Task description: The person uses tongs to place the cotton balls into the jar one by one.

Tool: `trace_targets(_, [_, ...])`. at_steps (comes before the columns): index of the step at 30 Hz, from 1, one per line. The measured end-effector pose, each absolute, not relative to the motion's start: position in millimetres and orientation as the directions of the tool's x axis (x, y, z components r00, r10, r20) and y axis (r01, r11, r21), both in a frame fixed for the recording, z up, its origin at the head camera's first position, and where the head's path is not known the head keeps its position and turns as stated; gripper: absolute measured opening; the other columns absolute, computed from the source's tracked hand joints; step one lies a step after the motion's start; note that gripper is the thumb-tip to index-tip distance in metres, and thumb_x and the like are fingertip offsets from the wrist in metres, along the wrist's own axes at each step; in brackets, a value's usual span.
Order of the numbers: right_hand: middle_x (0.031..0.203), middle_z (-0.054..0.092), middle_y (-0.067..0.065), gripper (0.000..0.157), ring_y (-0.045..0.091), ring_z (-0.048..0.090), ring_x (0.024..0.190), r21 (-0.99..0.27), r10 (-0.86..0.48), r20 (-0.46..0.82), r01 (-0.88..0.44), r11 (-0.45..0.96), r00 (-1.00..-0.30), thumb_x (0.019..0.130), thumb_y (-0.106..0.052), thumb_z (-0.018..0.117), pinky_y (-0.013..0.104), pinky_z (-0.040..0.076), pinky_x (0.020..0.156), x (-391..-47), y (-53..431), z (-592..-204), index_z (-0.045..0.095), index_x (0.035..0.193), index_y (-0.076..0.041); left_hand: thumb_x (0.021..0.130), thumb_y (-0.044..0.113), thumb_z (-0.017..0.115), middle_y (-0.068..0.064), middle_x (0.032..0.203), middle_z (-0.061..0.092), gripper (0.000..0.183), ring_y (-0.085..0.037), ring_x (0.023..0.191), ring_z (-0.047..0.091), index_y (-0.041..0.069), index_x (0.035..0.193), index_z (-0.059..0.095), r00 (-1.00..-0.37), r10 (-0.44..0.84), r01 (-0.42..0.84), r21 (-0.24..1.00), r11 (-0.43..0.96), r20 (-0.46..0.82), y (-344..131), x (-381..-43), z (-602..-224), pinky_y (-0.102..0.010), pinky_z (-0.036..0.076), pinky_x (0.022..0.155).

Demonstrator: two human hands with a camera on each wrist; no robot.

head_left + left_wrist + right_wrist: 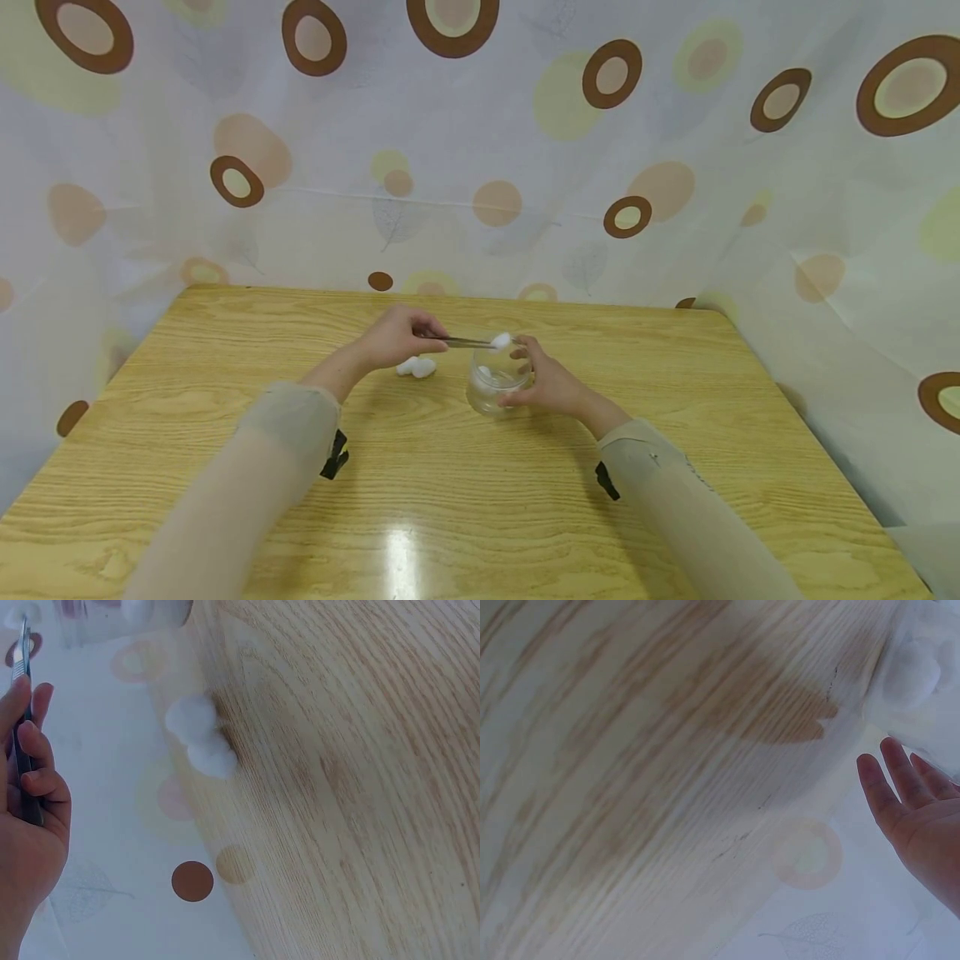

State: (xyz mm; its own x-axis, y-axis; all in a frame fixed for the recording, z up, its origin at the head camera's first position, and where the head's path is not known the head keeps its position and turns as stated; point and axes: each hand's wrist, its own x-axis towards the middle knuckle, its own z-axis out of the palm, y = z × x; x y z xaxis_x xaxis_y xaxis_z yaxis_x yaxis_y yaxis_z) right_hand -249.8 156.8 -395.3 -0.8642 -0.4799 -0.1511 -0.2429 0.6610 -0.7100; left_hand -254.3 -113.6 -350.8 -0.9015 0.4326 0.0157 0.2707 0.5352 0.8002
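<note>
My left hand point(401, 337) grips metal tweezers point(467, 342), which also show in the left wrist view. A white cotton ball point(501, 340) sits at their tips, at the rim of a clear glass jar point(483, 402). My right hand point(553, 385) holds that jar from the right, thumb on the near side and fingers on the far side. Inside the jar lies cotton point(911, 673), white and rounded. On the table left of the jar, below my left hand, rest white cotton balls point(201, 735) touching one another.
The wooden table point(450, 483) has light grain and a bright reflection near its front. Behind it and at the sides hangs a pale curtain point(465, 108) printed with brown and peach circles. It meets the table's back edge.
</note>
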Motion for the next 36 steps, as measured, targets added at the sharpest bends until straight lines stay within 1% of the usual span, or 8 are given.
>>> trace_targets(4, [0.145, 0.035, 0.02, 0.098, 0.04, 0.041, 0.128, -0.712, -0.481, -0.15, -0.243, 0.659, -0.864, 0.076, -0.033, 0.078, 0.053, 0.038, 0.1, -249.7, 157.1, -395.1, 0.013, 0.146, -0.011, 0.088, 0.016, 0.066, -0.01, 0.095, 0.068, 0.021, -0.026, 0.087, 0.062, 0.003, 0.104, 0.069, -0.896, 0.444, 0.272, 0.808, 0.522, 0.014, -110.8, -255.2, -352.3, -0.026, 0.049, 0.07])
trace_targets(8, [0.145, 0.034, 0.02, 0.099, 0.04, 0.04, 0.129, -0.719, -0.483, -0.152, -0.239, 0.652, -0.862, 0.076, -0.033, 0.078, 0.053, 0.038, 0.1, -249.8, 157.2, -395.1, 0.012, 0.146, -0.011, 0.088, 0.015, 0.066, -0.011, 0.094, 0.068, 0.02, -0.034, 0.089, 0.061, 0.003, 0.104, 0.068, -0.891, 0.454, 0.276, 0.814, 0.511, 0.017, -110.1, -255.6, -353.2, -0.025, 0.047, 0.068])
trace_targets(17, [0.146, 0.033, 0.019, 0.099, 0.039, 0.039, 0.131, -0.732, -0.482, -0.16, -0.224, 0.643, -0.862, 0.077, -0.031, 0.078, 0.053, 0.04, 0.099, -249.0, 156.1, -394.4, 0.011, 0.147, -0.011, 0.088, 0.015, 0.065, -0.011, 0.092, 0.069, 0.019, -0.035, 0.09, 0.061, 0.003, 0.103, 0.068, -0.886, 0.463, 0.286, 0.814, 0.506, 0.024, -110.8, -256.0, -356.5, -0.025, 0.048, 0.069])
trace_targets(20, [0.146, 0.033, 0.019, 0.099, 0.039, 0.039, 0.13, -0.731, -0.484, -0.158, -0.228, 0.644, -0.861, 0.077, -0.031, 0.078, 0.053, 0.04, 0.099, -248.4, 156.4, -394.3, 0.011, 0.147, -0.01, 0.088, 0.015, 0.066, -0.011, 0.092, 0.069, 0.019, -0.034, 0.089, 0.062, 0.003, 0.103, 0.068, -0.887, 0.462, 0.285, 0.815, 0.505, 0.024, -110.8, -255.8, -356.9, -0.025, 0.048, 0.069])
trace_targets(27, [0.147, 0.032, 0.018, 0.1, 0.038, 0.039, 0.13, -0.729, -0.488, -0.154, -0.235, 0.643, -0.859, 0.076, -0.033, 0.078, 0.053, 0.04, 0.098, -248.7, 156.9, -394.0, 0.01, 0.147, -0.011, 0.088, 0.014, 0.066, -0.011, 0.097, 0.068, 0.021, -0.022, 0.088, 0.063, 0.003, 0.106, 0.067, -0.891, 0.455, 0.267, 0.818, 0.509, 0.008, -111.0, -254.8, -357.1, -0.029, 0.051, 0.077])
trace_targets(31, [0.148, 0.032, 0.017, 0.101, 0.038, 0.038, 0.131, -0.728, -0.486, -0.156, -0.233, 0.645, -0.86, 0.076, -0.034, 0.078, 0.052, 0.039, 0.099, -249.0, 157.3, -394.3, 0.01, 0.147, -0.011, 0.088, 0.015, 0.066, -0.011, 0.099, 0.067, 0.023, -0.019, 0.088, 0.063, 0.003, 0.108, 0.067, -0.892, 0.452, 0.265, 0.818, 0.51, 0.007, -111.2, -254.6, -357.2, -0.032, 0.051, 0.08])
trace_targets(36, [0.148, 0.031, 0.016, 0.102, 0.037, 0.039, 0.131, -0.732, -0.483, -0.165, -0.222, 0.644, -0.86, 0.076, -0.035, 0.078, 0.052, 0.04, 0.099, -248.8, 157.3, -394.1, 0.01, 0.148, -0.012, 0.088, 0.015, 0.065, -0.011, 0.099, 0.067, 0.024, -0.018, 0.088, 0.062, 0.003, 0.108, 0.067, -0.892, 0.452, 0.267, 0.822, 0.502, 0.014, -112.1, -254.0, -357.3, -0.033, 0.051, 0.081])
